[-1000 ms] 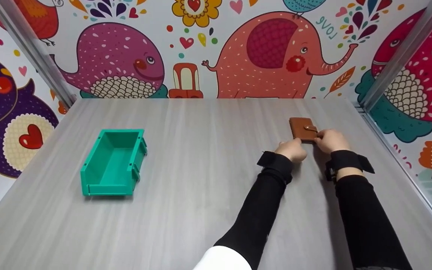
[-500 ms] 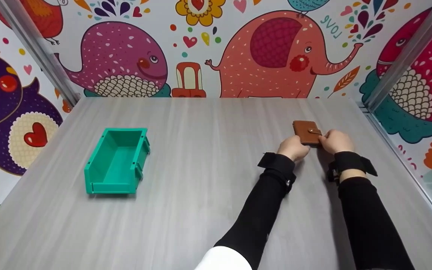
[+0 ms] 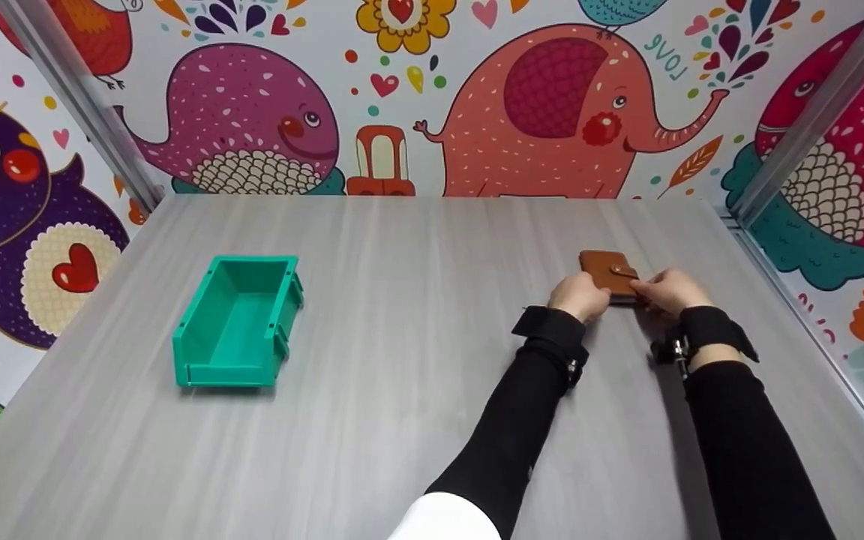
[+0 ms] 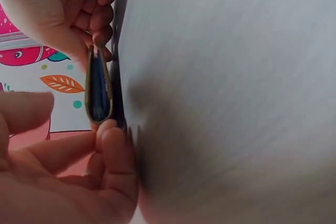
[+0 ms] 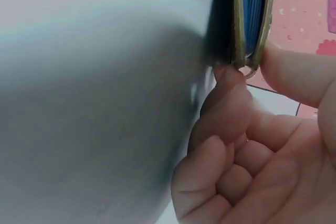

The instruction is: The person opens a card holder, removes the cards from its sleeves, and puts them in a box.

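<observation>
A brown leather wallet (image 3: 606,271) with a snap strap lies at the right of the table, its near edge a little raised. My left hand (image 3: 580,297) has its fingers curled at the wallet's near left corner. In the left wrist view, the left fingertips (image 4: 111,132) hold the rounded spine, and dark blue inner leaves show between the covers. My right hand (image 3: 673,291) pinches the wallet at its strap side. Its thumb (image 5: 294,72) presses the upper cover in the right wrist view, while the curled fingers lie under the other cover.
A green open-fronted plastic bin (image 3: 282,311) stands on the left of the pale wood-grain table (image 3: 402,337). Walls printed with cartoon animals (image 3: 544,112) rise behind and at both sides, with metal posts (image 3: 807,112) at the corners.
The wallet has come slightly nearer, with both hands following it. Its near edge now shows a dark underside. The right fingers have shifted along the strap side. The bin stays put.
</observation>
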`<action>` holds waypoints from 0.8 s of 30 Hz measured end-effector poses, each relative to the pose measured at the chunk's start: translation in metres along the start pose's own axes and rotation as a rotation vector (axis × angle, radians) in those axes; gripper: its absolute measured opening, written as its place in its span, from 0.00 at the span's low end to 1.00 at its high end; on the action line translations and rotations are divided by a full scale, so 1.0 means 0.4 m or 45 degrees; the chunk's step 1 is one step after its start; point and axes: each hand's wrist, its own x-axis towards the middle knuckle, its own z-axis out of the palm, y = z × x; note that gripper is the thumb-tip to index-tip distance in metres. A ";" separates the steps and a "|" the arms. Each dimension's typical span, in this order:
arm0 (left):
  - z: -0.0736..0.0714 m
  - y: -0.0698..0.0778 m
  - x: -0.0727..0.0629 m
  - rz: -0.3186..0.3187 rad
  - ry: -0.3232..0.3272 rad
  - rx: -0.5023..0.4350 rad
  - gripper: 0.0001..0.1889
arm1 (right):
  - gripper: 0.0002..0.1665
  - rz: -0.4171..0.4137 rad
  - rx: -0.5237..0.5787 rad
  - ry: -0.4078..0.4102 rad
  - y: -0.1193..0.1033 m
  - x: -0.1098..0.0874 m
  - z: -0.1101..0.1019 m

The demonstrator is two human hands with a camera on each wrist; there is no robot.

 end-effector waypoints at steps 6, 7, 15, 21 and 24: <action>-0.002 -0.019 0.008 -0.138 0.114 -0.113 0.16 | 0.27 0.018 0.105 -0.035 -0.012 -0.007 0.014; -0.005 -0.023 0.009 -0.144 0.135 -0.128 0.16 | 0.28 0.007 0.101 -0.037 -0.016 -0.010 0.013; -0.077 -0.085 -0.011 -0.070 0.192 -0.335 0.11 | 0.30 -0.092 0.151 -0.009 -0.086 -0.051 0.020; -0.153 -0.149 -0.046 0.048 0.226 -0.486 0.10 | 0.26 -0.274 0.149 0.105 -0.151 -0.088 0.058; -0.189 -0.182 -0.069 0.144 0.240 -0.476 0.10 | 0.23 -0.371 0.171 0.168 -0.176 -0.109 0.084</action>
